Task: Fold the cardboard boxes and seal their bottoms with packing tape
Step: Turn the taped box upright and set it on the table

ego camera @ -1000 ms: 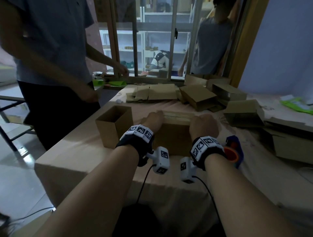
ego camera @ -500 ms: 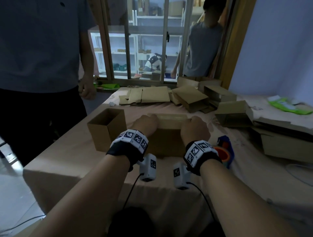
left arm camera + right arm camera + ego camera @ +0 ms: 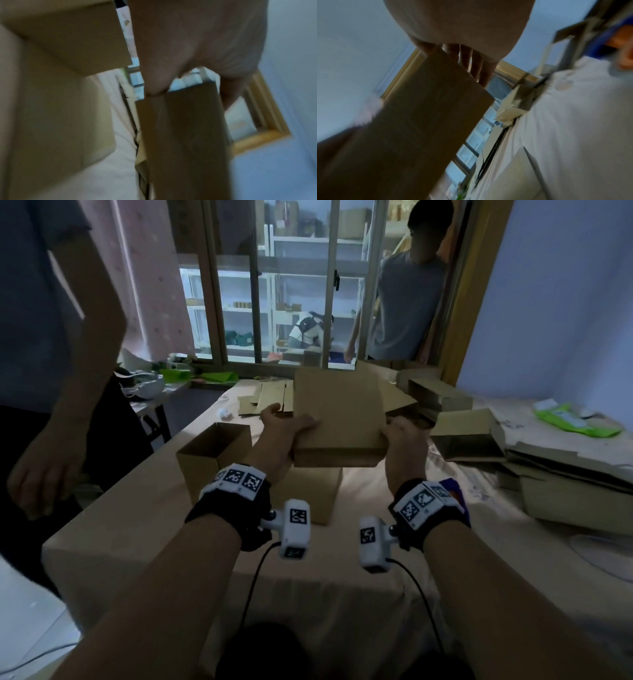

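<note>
I hold a folded brown cardboard box [image 3: 339,412] in the air above the table, tilted so its broad face looks toward me. My left hand [image 3: 287,424] grips its left edge with the thumb on top. My right hand [image 3: 400,431] grips its right edge. In the left wrist view the box [image 3: 185,135] sits between thumb and fingers. The right wrist view shows fingers [image 3: 476,67] curled behind the box [image 3: 419,121]. A blue and orange tape dispenser [image 3: 454,489] lies on the table behind my right wrist.
Another brown box [image 3: 310,494] stands on the cloth-covered table [image 3: 137,508] under the held one, and an open box [image 3: 212,453] stands at its left. Flat cardboard [image 3: 267,398] and more boxes [image 3: 469,436] fill the back and right. One person [image 3: 51,354] stands at the left, another [image 3: 407,302] by the window.
Both hands were pressing down on a box lying on the table. They have since risen with a box gripped by its sides and tipped up. The person at the left dropped their arm.
</note>
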A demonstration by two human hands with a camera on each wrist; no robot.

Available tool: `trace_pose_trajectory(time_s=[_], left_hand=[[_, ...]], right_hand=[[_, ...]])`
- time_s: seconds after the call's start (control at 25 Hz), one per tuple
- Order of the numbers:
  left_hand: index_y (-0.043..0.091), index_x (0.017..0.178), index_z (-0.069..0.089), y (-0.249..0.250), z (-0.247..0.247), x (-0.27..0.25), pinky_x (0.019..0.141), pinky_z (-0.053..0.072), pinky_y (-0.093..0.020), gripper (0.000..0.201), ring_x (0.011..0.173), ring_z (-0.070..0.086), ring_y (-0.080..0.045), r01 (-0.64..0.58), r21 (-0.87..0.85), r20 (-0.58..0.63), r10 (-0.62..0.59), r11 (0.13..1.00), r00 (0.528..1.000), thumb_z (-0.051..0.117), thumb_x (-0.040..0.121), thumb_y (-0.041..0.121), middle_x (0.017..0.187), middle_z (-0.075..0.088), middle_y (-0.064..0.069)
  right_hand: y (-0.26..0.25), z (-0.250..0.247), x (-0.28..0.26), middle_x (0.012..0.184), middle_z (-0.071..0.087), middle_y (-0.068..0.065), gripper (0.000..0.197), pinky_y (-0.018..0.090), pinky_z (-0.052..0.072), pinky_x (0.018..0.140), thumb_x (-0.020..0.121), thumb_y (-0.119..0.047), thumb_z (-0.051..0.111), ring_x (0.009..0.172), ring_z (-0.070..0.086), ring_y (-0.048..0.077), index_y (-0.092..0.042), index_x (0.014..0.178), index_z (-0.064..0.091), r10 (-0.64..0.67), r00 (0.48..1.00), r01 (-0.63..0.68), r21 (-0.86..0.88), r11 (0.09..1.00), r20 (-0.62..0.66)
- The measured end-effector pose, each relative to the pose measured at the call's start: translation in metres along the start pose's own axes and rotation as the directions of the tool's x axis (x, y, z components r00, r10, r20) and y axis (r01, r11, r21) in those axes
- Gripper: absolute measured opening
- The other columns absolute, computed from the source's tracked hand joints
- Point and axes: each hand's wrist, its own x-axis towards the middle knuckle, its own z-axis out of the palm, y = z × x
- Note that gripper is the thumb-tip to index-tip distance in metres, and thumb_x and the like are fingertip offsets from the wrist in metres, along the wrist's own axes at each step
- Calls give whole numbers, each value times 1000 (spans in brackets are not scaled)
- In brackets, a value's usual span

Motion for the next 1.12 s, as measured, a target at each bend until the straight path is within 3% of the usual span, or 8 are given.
trace_pose_trajectory(time_s=[0.12, 0.32, 0.48, 0.68, 0.76, 0.88, 1.0, 1.12], left_hand=[[28, 154, 4, -14, -10, -3, 90, 55, -45, 125, 113, 58, -27, -51, 170, 84, 38, 984, 996, 85, 63, -4, 129, 54, -11], [27, 143, 27, -45, -14, -10, 100, 49, -37, 111, 124, 46, -13, -312, 483, -31, 372, 818, 928, 90, 52, 17, 135, 42, 4], [29, 146, 10, -91, -21, -16, 109, 40, -38, 118, 129, 38, -24, -143, 619, -139, 286, 773, 948, 89, 58, 23, 140, 26, -1], [31, 148, 8, -116, -32, -18, 105, 33, -25, 115, 125, 39, -13, -200, 563, -138, 330, 802, 934, 89, 67, 26, 141, 31, 0], [37, 143, 10, -119, -34, -18, 104, 40, -31, 111, 126, 44, -18, -210, 556, -124, 331, 804, 935, 89, 66, 34, 138, 34, 2], [40, 139, 13, -120, -35, -18, 105, 46, -43, 108, 121, 49, -20, -181, 566, -146, 314, 805, 938, 87, 61, 43, 135, 38, 2], [39, 139, 14, -117, -35, -19, 100, 49, -45, 108, 116, 51, -21, -140, 587, -167, 289, 797, 943, 86, 59, 47, 131, 40, 3], [33, 140, 14, -112, -33, -21, 101, 46, -44, 106, 117, 49, -26, -59, 685, -257, 318, 726, 913, 81, 61, 54, 132, 38, -1]], right_hand=[[7, 6, -2, 85, 55, -2, 17, 37, 44, 72, 78, -2, 52, 79, 52, 16, -15, 90, 51, 117, 983, -112, -39, 993, 145], [25, 44, -11, 112, 60, 8, 44, 41, 51, 89, 80, -5, 59, 105, 58, 27, -19, 119, 45, 290, 910, -230, -219, 948, 296], [55, 62, -29, 120, 59, 21, 49, 44, 49, 97, 79, -12, 57, 112, 57, 37, -6, 126, 46, 505, 782, -351, -413, 841, 364], [67, 70, -42, 123, 57, 18, 43, 36, 50, 89, 86, -17, 53, 111, 57, 36, -9, 129, 48, 574, 770, -398, -494, 773, 279], [62, 76, -42, 116, 60, 15, 33, 34, 53, 78, 90, -14, 52, 102, 59, 34, -8, 123, 52, 582, 764, -422, -468, 777, 277], [60, 83, -39, 117, 64, 19, 22, 39, 53, 92, 90, -14, 54, 106, 62, 36, -6, 110, 60, 586, 771, -429, -476, 768, 249], [67, 88, -36, 128, 61, 19, 35, 32, 48, 94, 95, -15, 53, 118, 58, 33, -1, 126, 59, 581, 762, -375, -534, 758, 288], [68, 95, -36, 125, 63, 17, 44, 36, 51, 95, 90, -37, 58, 110, 62, 34, -7, 122, 62, 624, 738, -374, -614, 695, 256]])
